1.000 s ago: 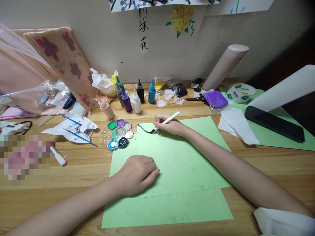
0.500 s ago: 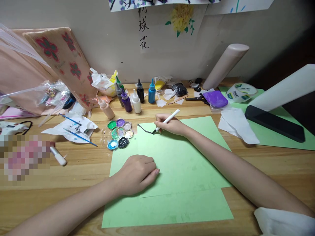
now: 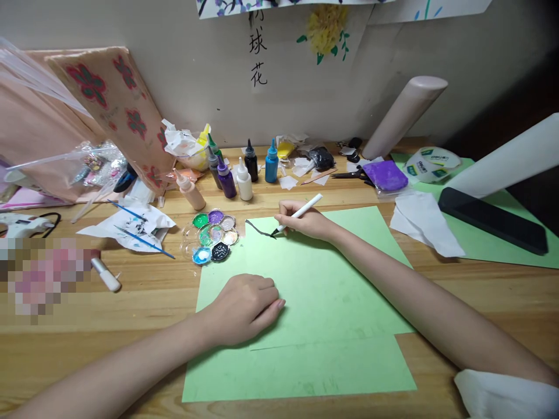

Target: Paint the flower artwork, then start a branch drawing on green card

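My right hand (image 3: 303, 221) grips a white marker (image 3: 309, 205) with a black, brush-like tip. That tip touches, or nearly touches, a light green sheet of paper (image 3: 332, 273) near its far left corner. From the corner a thin black line (image 3: 258, 230) runs down and right to the tip. Lower on the sheet rests my left hand (image 3: 248, 305), palm down, its fingers curled under in a loose fist and holding nothing visible. A second green sheet (image 3: 301, 375) shows beneath, nearest me.
Left of the paper's far corner stands a flower-shaped paint palette (image 3: 219, 251), overlapping the sheet's edge. Several paint bottles (image 3: 243, 181) line the back. Brushes (image 3: 144, 241) lie on tissue at left. Scissors (image 3: 349, 174), a purple packet (image 3: 386, 176) and a black phone (image 3: 493, 220) lie right.
The whole view has shifted slightly. A little more of the black line's end shows just below the marker tip. Both hands keep nearly the same pose.
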The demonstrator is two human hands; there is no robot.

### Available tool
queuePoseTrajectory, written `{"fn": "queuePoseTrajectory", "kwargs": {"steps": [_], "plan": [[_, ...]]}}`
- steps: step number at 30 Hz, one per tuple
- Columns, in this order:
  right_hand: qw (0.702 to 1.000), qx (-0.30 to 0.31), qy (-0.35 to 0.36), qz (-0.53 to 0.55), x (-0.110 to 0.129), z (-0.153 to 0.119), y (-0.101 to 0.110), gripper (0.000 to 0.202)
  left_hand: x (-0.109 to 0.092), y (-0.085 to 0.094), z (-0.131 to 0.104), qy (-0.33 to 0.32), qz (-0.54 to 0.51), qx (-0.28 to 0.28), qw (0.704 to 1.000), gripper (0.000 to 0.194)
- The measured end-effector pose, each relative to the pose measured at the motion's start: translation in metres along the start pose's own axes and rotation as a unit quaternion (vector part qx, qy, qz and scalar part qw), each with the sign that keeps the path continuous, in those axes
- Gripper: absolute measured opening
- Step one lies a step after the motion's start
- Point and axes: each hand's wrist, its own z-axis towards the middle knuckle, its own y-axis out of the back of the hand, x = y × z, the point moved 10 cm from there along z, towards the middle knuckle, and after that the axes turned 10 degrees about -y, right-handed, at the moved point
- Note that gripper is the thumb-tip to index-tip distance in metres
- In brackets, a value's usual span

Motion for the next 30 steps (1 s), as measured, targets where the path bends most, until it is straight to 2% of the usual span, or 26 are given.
{"fn": "queuePoseTrajectory", "kwargs": {"steps": [30], "plan": [[0.997,0.028,0.007,-0.065,-0.0035,0.0024,-0.0041,0.021,0.0002,-0.0009,-0.0002,-0.002,-0.004,-0.002,1.000,0.032]]}}
